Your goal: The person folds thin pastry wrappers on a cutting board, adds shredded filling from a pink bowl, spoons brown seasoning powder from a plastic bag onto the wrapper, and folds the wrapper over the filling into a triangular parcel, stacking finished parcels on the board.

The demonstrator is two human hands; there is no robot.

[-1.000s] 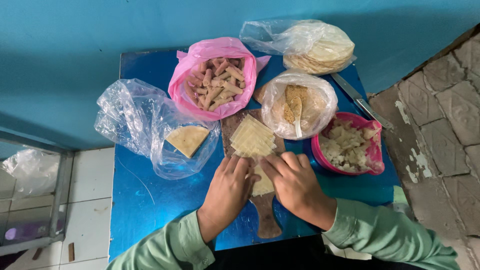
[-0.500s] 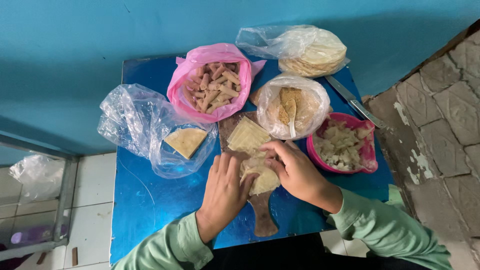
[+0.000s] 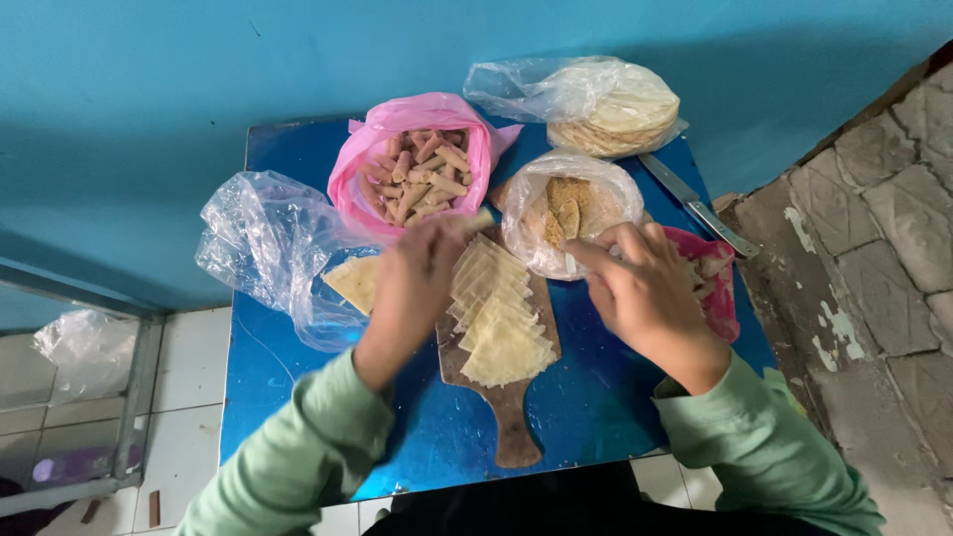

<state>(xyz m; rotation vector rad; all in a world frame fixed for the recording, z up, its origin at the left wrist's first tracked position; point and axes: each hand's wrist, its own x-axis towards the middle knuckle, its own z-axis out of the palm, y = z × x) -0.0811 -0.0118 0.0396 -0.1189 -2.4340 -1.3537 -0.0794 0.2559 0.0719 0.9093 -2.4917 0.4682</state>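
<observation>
Both hands over the board, wrapper squares fanned between them.

Left hand [image 3: 412, 288] hovers at the board's [image 3: 501, 397] far-left edge, blurred; fingers loosely curled, grip cannot be told. Right hand [image 3: 645, 288] is open, fingers spread, reaching left to the clear bag [image 3: 571, 208]. The squares [image 3: 496, 318] lie just right of the left hand, their row running far-left to near-right down the board; left hand is nearer. Pink bag [image 3: 417, 169] of sausage pieces sits far on the blue surface [image 3: 288, 397].

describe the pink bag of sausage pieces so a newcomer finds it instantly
Start at the blue table against the teal wall. At its far edge, left of centre, sits the pink bag, opened wide over short pinkish-brown sausage pieces. The neighbouring bags are clear; only this one is pink.
</observation>
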